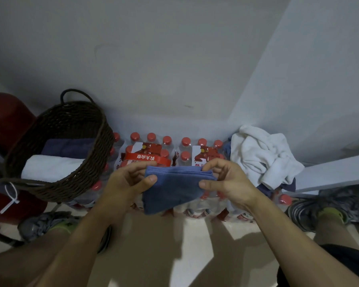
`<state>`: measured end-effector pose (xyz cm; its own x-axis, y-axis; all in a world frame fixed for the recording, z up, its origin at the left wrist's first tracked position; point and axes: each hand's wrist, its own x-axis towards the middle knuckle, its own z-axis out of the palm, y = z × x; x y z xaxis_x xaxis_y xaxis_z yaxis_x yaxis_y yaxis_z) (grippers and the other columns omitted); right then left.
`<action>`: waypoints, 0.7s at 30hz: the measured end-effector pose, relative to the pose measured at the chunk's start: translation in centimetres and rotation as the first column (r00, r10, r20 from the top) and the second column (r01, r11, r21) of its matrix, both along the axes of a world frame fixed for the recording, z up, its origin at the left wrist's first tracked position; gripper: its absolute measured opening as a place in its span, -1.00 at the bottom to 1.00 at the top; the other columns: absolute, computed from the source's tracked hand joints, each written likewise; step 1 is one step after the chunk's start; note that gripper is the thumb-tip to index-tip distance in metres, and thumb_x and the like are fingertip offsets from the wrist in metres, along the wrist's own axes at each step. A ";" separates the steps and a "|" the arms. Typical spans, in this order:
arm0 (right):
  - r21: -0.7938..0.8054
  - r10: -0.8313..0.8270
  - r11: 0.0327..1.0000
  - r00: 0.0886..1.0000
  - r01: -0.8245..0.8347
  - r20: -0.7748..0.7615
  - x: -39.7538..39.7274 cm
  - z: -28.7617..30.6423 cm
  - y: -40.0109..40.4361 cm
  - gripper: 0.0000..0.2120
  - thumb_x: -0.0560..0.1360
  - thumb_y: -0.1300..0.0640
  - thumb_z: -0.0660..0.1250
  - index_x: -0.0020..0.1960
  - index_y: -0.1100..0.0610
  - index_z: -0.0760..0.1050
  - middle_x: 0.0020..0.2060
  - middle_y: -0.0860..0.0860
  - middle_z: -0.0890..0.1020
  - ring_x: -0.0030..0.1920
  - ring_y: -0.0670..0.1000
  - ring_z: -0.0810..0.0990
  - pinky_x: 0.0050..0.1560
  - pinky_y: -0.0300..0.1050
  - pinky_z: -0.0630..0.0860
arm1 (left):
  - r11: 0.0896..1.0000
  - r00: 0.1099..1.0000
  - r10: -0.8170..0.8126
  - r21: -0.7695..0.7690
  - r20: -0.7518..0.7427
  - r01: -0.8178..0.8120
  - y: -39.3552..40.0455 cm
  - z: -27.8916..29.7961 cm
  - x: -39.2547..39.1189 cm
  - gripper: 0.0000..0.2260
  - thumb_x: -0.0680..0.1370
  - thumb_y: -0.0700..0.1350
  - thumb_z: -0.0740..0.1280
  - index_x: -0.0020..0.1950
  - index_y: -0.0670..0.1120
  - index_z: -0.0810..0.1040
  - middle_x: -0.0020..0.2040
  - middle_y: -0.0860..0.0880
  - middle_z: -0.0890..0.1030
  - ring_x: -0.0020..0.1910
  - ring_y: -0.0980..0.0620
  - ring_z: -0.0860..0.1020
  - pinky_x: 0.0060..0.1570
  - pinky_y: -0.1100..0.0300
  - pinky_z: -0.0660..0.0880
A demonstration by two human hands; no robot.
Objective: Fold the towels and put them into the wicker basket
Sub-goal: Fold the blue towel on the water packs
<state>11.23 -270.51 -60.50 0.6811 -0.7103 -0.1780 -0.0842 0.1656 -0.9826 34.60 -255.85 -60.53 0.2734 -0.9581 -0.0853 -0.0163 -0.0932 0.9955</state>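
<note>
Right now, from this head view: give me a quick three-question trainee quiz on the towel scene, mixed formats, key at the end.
1. True or false: both the left hand and the right hand grip the folded blue towel.
2. Which towels already lie in the wicker basket? A) none B) one white, one dark blue C) two red
3. Fill in: the unfolded white towel pile lies to the ___ of the water bottle packs.

Key: 1 true; 2 B; 3 right

Open air is left above the water-bottle packs (153, 154). The wicker basket (56, 146) mouth is unobstructed, its floor occupied by folded towels (52, 166). Passage rightward is blocked by the crumpled towel heap (261, 154).
</note>
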 end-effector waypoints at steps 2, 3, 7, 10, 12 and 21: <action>0.043 0.000 0.999 1.000 0.000 0.013 -1.0 0.3 -0.7 -0.78 0.39 0.43 0.45 -0.07 0.16 0.58 -0.19 0.06 0.68 -0.18 0.02 0.66 -0.24 -0.21 0.59 | 0.998 0.999 -0.040 0.051 0.027 0.039 -1.1 -0.1 -0.4 -0.71 0.53 -0.15 0.36 0.25 -0.07 0.55 0.09 -0.10 0.66 0.12 -0.09 0.62 0.15 -0.10 0.55; 0.055 0.001 0.998 1.000 -0.001 -0.002 -1.4 0.6 -1.0 -0.82 0.42 0.37 0.44 -0.02 0.18 0.57 -0.19 0.05 0.69 -0.19 0.00 0.66 -0.24 -0.23 0.57 | 0.997 0.997 -0.033 0.067 0.071 0.028 -1.8 -0.2 -0.8 -0.74 0.55 -0.16 0.34 0.24 -0.05 0.55 0.10 -0.05 0.66 0.11 -0.03 0.63 0.13 -0.07 0.57; -0.027 -0.212 0.977 0.966 0.211 -0.147 -1.6 0.5 -2.9 -0.76 0.50 0.24 0.43 0.15 0.15 0.55 -0.06 0.03 0.71 -0.12 -0.06 0.69 -0.15 -0.25 0.60 | 0.999 0.952 0.027 0.025 0.304 -0.036 -5.5 -0.8 -2.4 -0.72 0.60 -0.14 0.28 0.30 0.03 0.45 0.12 0.15 0.59 0.09 0.22 0.59 0.04 0.28 0.58; -0.388 -0.461 0.855 0.846 0.343 -0.267 -0.9 -0.3 -3.9 -0.72 0.52 0.21 0.41 0.18 0.01 0.50 0.01 -0.09 0.60 -0.15 -0.20 0.59 -0.07 -0.44 0.51 | 0.974 0.956 0.074 0.185 0.284 -0.130 -9.3 -1.9 -3.5 -0.50 0.59 -0.18 0.29 0.50 -0.04 0.22 0.33 -0.09 0.46 0.23 -0.04 0.53 0.18 0.11 0.53; -0.623 -0.532 0.739 0.790 0.257 -0.305 -0.8 -0.9 -4.1 -0.73 0.52 0.19 0.40 0.19 0.00 0.53 0.07 -0.09 0.54 -0.05 -0.19 0.52 0.05 -0.37 0.49 | 0.962 0.858 0.080 0.185 0.507 -0.199 -10.3 -2.7 -4.5 -0.43 0.58 -0.15 0.33 0.53 -0.04 0.18 0.44 -0.08 0.34 0.33 -0.05 0.42 0.31 0.06 0.42; -0.599 -0.026 0.682 0.805 -0.419 -0.592 -2.2 -5.1 -2.5 -0.53 0.33 -0.06 0.57 0.19 0.04 0.62 0.17 -0.07 0.62 0.15 -0.18 0.49 0.27 -0.22 0.39 | 0.968 0.681 -0.164 -0.018 0.714 0.251 -5.1 -8.7 -7.1 -0.62 0.53 -0.08 0.40 0.33 -0.13 0.49 0.29 -0.04 0.54 0.28 0.02 0.49 0.31 0.14 0.39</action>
